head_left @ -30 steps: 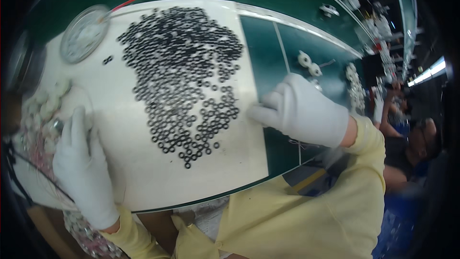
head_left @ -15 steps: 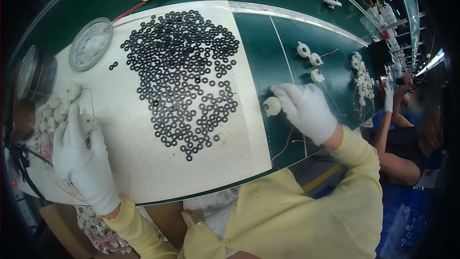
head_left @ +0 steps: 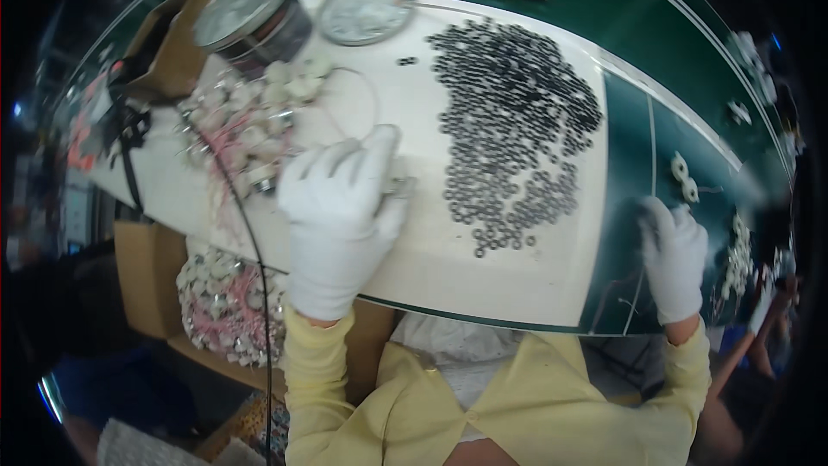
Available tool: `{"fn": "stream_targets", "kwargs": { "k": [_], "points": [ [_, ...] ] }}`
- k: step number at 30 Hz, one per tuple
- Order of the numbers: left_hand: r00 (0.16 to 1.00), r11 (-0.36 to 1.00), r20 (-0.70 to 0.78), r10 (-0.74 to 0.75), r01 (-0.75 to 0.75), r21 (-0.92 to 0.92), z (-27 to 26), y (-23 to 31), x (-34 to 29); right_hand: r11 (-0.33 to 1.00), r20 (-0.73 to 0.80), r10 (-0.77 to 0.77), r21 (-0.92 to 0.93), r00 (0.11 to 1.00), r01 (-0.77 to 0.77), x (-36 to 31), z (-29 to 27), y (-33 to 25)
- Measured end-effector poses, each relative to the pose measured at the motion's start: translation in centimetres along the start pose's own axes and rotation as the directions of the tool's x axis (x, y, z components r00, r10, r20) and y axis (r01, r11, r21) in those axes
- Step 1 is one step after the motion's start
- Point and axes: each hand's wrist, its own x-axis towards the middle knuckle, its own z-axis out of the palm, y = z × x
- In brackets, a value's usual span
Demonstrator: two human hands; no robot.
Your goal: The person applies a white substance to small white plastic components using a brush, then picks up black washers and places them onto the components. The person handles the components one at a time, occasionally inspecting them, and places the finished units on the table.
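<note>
The left hand (head_left: 341, 220), in a white glove, lies palm down on the white work mat (head_left: 448, 259), its forearm in a pale yellow sleeve rising from the near edge. Its fingers point toward the far side and curl around a small white part (head_left: 398, 185) at the fingertips; how tightly they close on it cannot be told. Just to its left, a pile of white parts with pink wires (head_left: 246, 125) covers the mat's far left area. To its right, a broad spread of small black rings (head_left: 513, 129) lies on the mat, apart from the glove.

The right hand (head_left: 674, 259), also gloved, rests on the green table (head_left: 647, 60) well to the right, fingers bent downward, near two white parts (head_left: 684, 177). Whether it holds anything cannot be told.
</note>
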Motion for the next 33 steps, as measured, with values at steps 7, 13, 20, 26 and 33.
{"fn": "stream_targets", "kwargs": {
  "k": [7, 13, 20, 26, 33],
  "points": [
    [0.999, 0.997, -0.032, 0.035, -0.037, -0.068, 0.0, -0.7, -0.5, 0.994, -0.03, 0.009, 0.106, 0.999, -0.006, 1.2, -1.5, 0.9],
    [0.998, 0.996, -0.038, 0.044, -0.046, -0.07, 0.0, -0.9, -0.7, 0.903, -0.245, -0.343, 0.179, 0.907, 0.39, 8.4, -5.5, -3.8],
    [0.994, 0.997, -0.098, 0.041, -0.047, -0.06, 0.5, -1.2, -1.5, 0.577, -0.715, -0.56, 0.025, 0.418, 0.816, 27.6, -7.1, -20.7],
    [0.993, 0.996, -0.119, -0.004, -0.007, -0.091, 1.1, -1.4, -2.2, 0.672, -0.422, -0.682, -0.038, 0.597, 0.74, 33.4, -5.3, -28.3],
    [0.992, 0.992, -0.114, -0.057, 0.043, -0.12, 1.4, -1.4, -2.5, 0.665, -0.403, -0.702, -0.075, 0.587, 0.743, 35.1, -4.8, -29.3]
  ]
}}
